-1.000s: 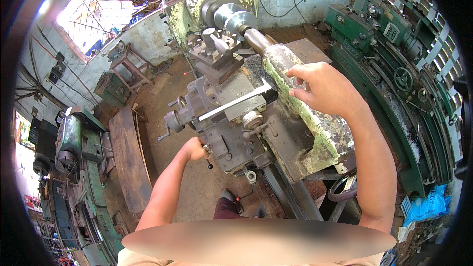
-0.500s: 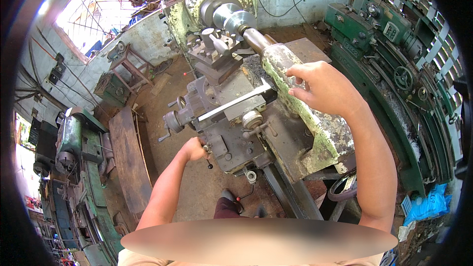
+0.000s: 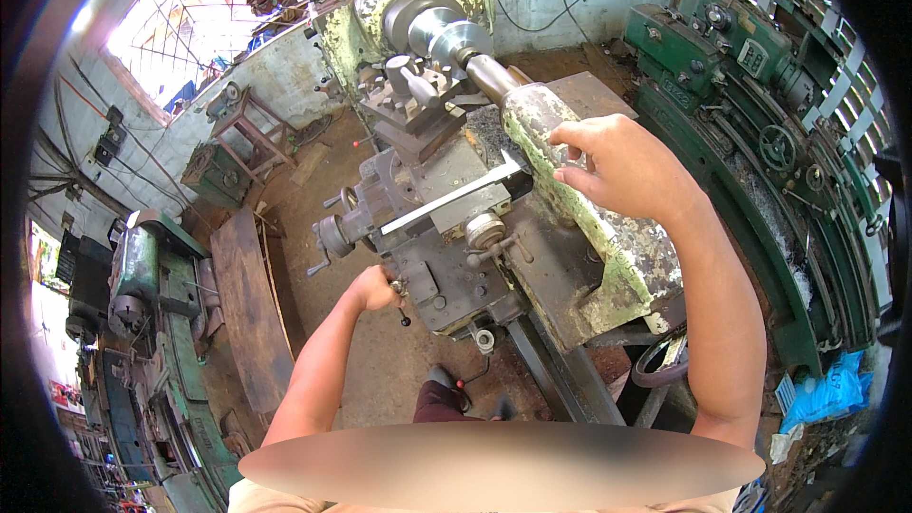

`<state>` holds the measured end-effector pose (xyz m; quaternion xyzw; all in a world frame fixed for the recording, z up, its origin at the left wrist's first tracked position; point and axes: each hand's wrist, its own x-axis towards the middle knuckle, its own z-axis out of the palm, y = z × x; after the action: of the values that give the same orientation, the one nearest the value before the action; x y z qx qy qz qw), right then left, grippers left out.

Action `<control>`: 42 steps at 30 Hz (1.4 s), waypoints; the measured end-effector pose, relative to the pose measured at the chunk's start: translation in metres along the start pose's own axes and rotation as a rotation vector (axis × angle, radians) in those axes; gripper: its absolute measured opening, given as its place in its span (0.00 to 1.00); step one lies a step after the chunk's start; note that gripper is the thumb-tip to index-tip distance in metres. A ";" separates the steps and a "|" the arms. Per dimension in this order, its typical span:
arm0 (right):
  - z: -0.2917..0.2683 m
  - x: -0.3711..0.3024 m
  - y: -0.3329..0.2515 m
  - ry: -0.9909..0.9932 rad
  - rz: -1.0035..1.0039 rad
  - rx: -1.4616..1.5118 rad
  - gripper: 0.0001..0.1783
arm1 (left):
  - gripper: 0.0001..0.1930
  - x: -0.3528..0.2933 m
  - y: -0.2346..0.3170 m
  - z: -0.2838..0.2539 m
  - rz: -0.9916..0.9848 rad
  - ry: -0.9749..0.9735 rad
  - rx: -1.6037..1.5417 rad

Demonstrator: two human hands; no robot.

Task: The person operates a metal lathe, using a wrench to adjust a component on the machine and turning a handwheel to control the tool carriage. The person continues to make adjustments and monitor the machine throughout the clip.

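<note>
A large metal lathe fills the middle of the view. My left hand (image 3: pixel 372 289) is closed round a handle at the near left edge of its carriage (image 3: pixel 432 271); the fingers hide most of it, and a black-knobbed lever (image 3: pixel 406 321) hangs just below. My right hand (image 3: pixel 617 166) is at the tailstock (image 3: pixel 556 128), thumb and bent fingers apart, holding nothing; contact with the tailstock cannot be told. A caliper (image 3: pixel 446 198) lies across the carriage. Beyond it are the tool post (image 3: pixel 413 100) and a shiny round metal workpiece (image 3: pixel 464 41), between the chuck and the tailstock's end.
Green lathes stand at the right (image 3: pixel 684 123) and left (image 3: pixel 176 323). A wooden board (image 3: pixel 249 294) and a small stand (image 3: pixel 252 119) are on the left. A tailstock handwheel (image 3: pixel 657 361) sits under my right forearm. A blue plastic bag (image 3: pixel 826 394) lies low at the right.
Both hands keep their places and grips. The whole view has shifted very slightly; nothing on the lathe has visibly moved.
</note>
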<state>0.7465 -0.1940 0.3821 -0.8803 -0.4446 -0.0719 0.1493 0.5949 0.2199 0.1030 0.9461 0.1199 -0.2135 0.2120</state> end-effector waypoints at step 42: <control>-0.003 0.000 -0.004 -0.032 0.046 0.033 0.16 | 0.24 0.001 0.000 0.000 -0.013 -0.009 0.016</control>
<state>0.7437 -0.1930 0.3860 -0.8887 -0.4276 -0.0470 0.1582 0.5960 0.2204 0.1026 0.9460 0.1235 -0.2202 0.2035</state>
